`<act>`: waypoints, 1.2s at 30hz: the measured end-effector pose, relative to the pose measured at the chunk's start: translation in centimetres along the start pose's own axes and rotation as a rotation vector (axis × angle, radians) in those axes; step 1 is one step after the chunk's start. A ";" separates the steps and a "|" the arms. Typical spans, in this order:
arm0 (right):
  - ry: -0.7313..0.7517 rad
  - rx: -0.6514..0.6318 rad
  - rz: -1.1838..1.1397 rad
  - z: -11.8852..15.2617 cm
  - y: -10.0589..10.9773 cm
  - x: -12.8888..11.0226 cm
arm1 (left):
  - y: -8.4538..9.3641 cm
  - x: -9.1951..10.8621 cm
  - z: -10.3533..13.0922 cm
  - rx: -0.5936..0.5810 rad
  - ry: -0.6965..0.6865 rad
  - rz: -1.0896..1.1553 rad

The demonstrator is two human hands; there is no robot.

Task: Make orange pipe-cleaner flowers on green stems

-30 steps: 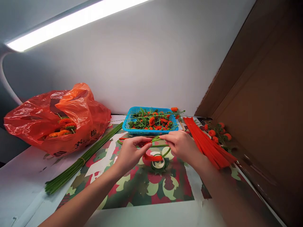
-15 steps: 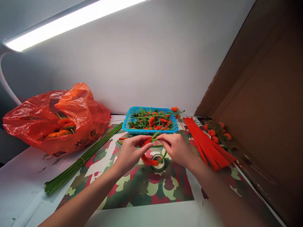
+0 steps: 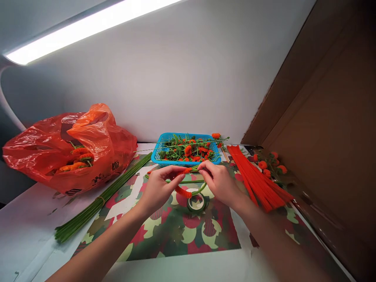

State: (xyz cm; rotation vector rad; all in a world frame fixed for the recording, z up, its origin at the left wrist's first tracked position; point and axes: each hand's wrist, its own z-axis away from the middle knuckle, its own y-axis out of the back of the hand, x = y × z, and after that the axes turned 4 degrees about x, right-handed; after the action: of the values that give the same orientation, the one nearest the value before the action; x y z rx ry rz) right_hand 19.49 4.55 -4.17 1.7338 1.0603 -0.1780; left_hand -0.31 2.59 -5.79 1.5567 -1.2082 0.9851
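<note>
Between my hands is a looped pipe cleaner (image 3: 183, 192), fuzzy orange on its left part and green on its right. My left hand (image 3: 161, 187) pinches the orange part between thumb and fingers. My right hand (image 3: 219, 181) has its fingertips closed on the green end at the upper right of the loop. A roll of green tape (image 3: 196, 203) lies on the patterned sheet just below the loop. Behind the hands, a blue basket (image 3: 185, 163) holds many orange flowers with green stems. One green pipe cleaner (image 3: 192, 181) lies flat beyond the loop.
At left sits a red plastic bag (image 3: 38, 156) with orange pieces inside, beside a tied bundle of green pipe cleaners (image 3: 101, 199). To the right lie a bundle of red-orange pipe cleaners (image 3: 257, 180) and several orange flowers (image 3: 266, 165) near a cardboard wall (image 3: 323, 129).
The loop has lifted slightly and its lower side now sits higher, showing more of the tape roll. My hands have shifted a little, with the right fingertips closer around the green end.
</note>
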 end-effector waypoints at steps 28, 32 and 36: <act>-0.095 -0.007 -0.106 3.5 -0.9 1.2 | 0.6 0.7 -0.1 -0.332 -0.244 -0.371; -0.104 -0.018 -0.115 4.0 -1.6 0.6 | 0.9 0.3 1.3 -0.346 -0.204 -0.388; -0.164 0.077 -0.175 4.7 -2.8 0.1 | 0.9 -0.7 2.7 -0.239 -0.043 -0.252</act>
State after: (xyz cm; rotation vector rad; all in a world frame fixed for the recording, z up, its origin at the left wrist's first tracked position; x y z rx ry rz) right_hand 19.24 0.86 -8.21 1.6627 1.0945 -0.4692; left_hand -1.16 0.05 -7.07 1.5006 -1.0836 0.6233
